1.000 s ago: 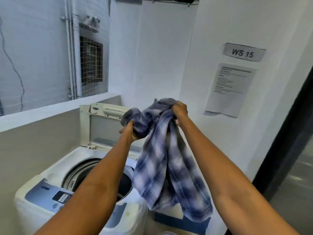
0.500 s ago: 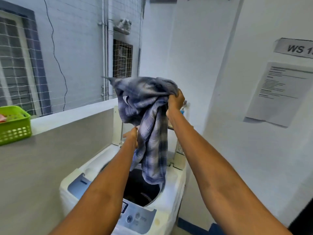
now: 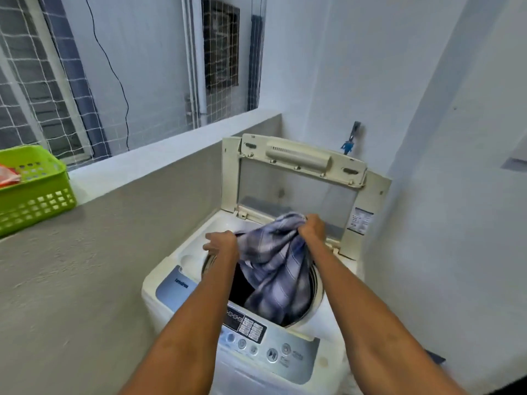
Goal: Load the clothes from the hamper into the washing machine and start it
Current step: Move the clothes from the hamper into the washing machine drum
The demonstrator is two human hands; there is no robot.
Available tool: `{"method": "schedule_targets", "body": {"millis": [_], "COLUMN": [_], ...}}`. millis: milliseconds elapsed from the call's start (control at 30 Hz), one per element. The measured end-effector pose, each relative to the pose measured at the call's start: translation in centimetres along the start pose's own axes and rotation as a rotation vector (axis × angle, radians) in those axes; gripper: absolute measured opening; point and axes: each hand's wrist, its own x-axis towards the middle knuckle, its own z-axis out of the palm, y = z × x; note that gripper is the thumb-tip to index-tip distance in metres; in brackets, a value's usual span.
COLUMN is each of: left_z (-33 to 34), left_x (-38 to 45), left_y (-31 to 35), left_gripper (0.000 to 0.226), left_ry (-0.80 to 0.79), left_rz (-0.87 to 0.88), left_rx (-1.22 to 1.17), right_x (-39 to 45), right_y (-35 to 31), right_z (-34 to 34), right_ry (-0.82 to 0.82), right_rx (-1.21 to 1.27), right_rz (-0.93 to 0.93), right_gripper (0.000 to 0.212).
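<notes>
Where shirt [image 3: 275, 269] enters drum [image 3: 315, 283], hem hidden

Both arms outstretched, left hand [image 3: 222, 243] and right hand [image 3: 313, 228] fisted

1. The walls [image 3: 370, 67] are plain and white.
2. A low grey wall [image 3: 99, 266] has a pale ledge [image 3: 159, 163] on top.
3. White netting [image 3: 51, 95] hangs above the ledge.
4. Behind it, a window [image 3: 34, 89] and a pipe [image 3: 196, 67] show in daylight.
</notes>
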Motion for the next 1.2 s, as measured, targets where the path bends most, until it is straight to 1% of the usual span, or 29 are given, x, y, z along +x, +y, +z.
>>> {"method": "schedule_targets", "body": {"millis": [33,100,133,167,233,267,333,367,400,467,500,533,567,667,733,833,933,1033,1133,1200], "left_z": [0.2,1.8,2.4,3.1,4.4,5.5,7.2,8.3,9.5,7.8,6.5,6.4,6.1,6.8,8.2,10.1,11.6,13.8,16.0,17.3], "left_x": [0.1,1.8,2.0,2.2,2.5,3.6,6.3,8.6,10.6,8.8,6.8,6.4,5.6,3.8,2.5,-1.8,-7.3,-13.3,-19.0,-22.5], "left_y": [-0.1,-1.7,-2.7,-3.4,-5.4,-7.1,-10.4,-12.6,-14.4,-12.5,-10.6,-10.4,-9.8,-9.2,-8.7,-7.3,-6.2,-7.0,-9.8,-12.7], "left_gripper": [0.042,0.037,0.037,0.04,0.047,0.054,0.082,0.082,0.075,0.067,0.066,0.066,0.064,0.064,0.067,0.064,0.055,0.052,0.048,0.04], "left_ry": [-0.08,-0.335,-0.466,-0.584,-0.752,-0.776,-0.782,-0.76,-0.727,-0.711,-0.708,-0.717,-0.738,-0.768,-0.816,-0.871,-0.945,-1.016,-1.098,-1.123], "left_rz": [0.067,0.172,0.129,0.083,-0.036,-0.091,-0.171,-0.191,-0.209,-0.258,-0.251,-0.243,-0.234,-0.19,-0.138,-0.056,0.013,0.019,0.049,0.033], "left_rx": [0.027,0.119,0.162,0.152,0.11,0.091,0.105,0.109,0.076,0.081,0.09,0.105,0.12,0.104,0.056,0.002,-0.043,0.0,0.09,0.16], "right_x": [0.0,0.0,0.0,-0.1,-0.5,-0.8,-1.5,-2.0,-2.4,-3.0,-3.3,-3.4,-3.4,-3.5,-3.7,-4.1,-5.1,-7.0,-8.8,-9.8], "right_y": [0.6,1.6,2.0,2.3,2.8,3.2,4.1,4.8,5.5,6.9,7.2,7.4,7.5,7.2,6.8,7.6,10.8,15.6,20.3,24.1], "right_z": [1.5,4.4,5.9,7.4,9.9,11.0,12.9,13.7,14.4,15.5,15.6,15.6,15.7,14.2,12.1,7.5,2.5,-1.7,-4.8,-6.4], "right_ry": [-0.03,-0.103,-0.147,-0.198,-0.318,-0.392,-0.495,-0.501,-0.48,-0.446,-0.453,-0.453,-0.435,-0.33,-0.286,-0.175,0.028,0.161,0.212,0.237], "right_rx": [-0.047,-0.131,-0.164,-0.189,-0.235,-0.238,-0.181,-0.114,-0.025,0.187,0.28,0.333,0.35,0.418,0.473,0.618,0.672,0.714,0.702,0.679], "right_rz": [0.001,0.005,0.011,0.021,0.019,0.007,-0.037,-0.029,-0.006,0.11,0.175,0.218,0.229,0.206,0.18,0.169,0.178,0.241,0.328,0.385], "right_gripper": [0.029,0.03,0.029,0.028,0.018,0.015,0.013,0.013,0.013,0.019,0.025,0.031,0.033,0.027,0.023,0.027,0.018,0.021,0.015,0.013]}}
